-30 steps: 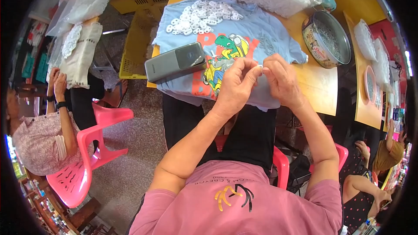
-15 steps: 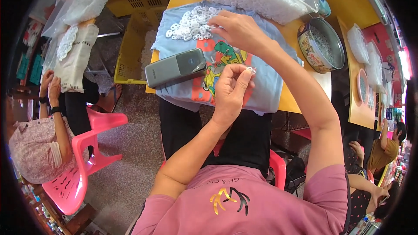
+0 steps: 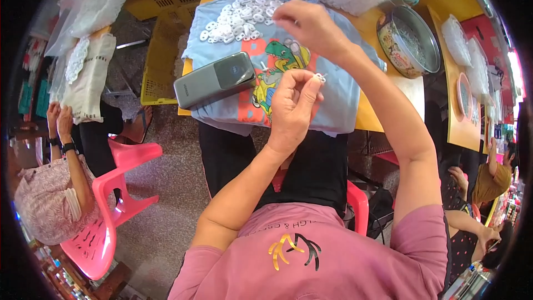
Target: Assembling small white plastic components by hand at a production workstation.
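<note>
My left hand (image 3: 291, 105) pinches one small white piece (image 3: 320, 78); right hand (image 3: 311, 25) at 12 o'clock, fingers closing over white-piece pile (image 3: 236, 19). Most of pile unprocessed, I judge.

A soft, matt light-blue cloth (image 3: 333, 105) with a printed cartoon design covers the smooth yellow table (image 3: 413, 86), and the small white pieces (image 3: 236, 19) heaped near the cloth's far edge look like glossy plastic, though they are too small to be sure. The grey box-shaped device (image 3: 214, 80) at the cloth's left edge has a smooth, satin casing. The round tin (image 3: 408, 41) toward the table's right edge is shiny metal inside.
</note>
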Action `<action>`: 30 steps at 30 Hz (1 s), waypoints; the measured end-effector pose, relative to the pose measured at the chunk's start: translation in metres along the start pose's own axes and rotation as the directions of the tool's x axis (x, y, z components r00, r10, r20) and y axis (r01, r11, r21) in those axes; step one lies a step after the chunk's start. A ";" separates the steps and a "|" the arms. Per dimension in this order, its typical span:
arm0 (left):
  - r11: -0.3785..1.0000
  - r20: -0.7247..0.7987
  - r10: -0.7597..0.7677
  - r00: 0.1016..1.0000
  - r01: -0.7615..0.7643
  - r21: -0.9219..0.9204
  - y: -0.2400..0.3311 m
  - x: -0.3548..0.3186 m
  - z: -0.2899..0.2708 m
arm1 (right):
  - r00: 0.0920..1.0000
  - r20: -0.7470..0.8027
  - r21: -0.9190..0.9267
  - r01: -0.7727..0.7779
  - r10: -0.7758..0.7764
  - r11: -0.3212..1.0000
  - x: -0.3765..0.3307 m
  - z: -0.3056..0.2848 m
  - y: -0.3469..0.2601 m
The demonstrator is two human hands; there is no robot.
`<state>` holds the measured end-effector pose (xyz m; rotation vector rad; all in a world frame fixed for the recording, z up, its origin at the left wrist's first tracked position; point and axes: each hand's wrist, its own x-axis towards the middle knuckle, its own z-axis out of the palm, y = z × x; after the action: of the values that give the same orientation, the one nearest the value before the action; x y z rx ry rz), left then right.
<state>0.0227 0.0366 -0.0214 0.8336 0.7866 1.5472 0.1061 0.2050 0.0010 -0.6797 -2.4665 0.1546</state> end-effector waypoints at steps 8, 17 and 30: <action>0.999 -0.045 -0.015 0.999 0.017 0.035 0.000 -0.001 0.000 | 0.651 0.357 0.888 -0.458 0.670 -0.029 -0.065 -0.066 -0.036; 1.000 0.034 0.021 0.999 -0.022 0.018 -0.006 0.001 -0.003 | 0.601 0.459 0.886 -0.361 0.654 -0.291 -0.115 -0.063 -0.063; 0.993 0.030 -0.009 1.000 0.006 0.115 -0.001 0.000 0.000 | 0.665 0.396 0.910 -0.378 0.634 -0.171 -0.116 -0.064 -0.076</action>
<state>0.0234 0.0368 -0.0219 0.9356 0.8622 1.4902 0.1903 0.0784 0.0157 -0.8735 -1.0555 1.8302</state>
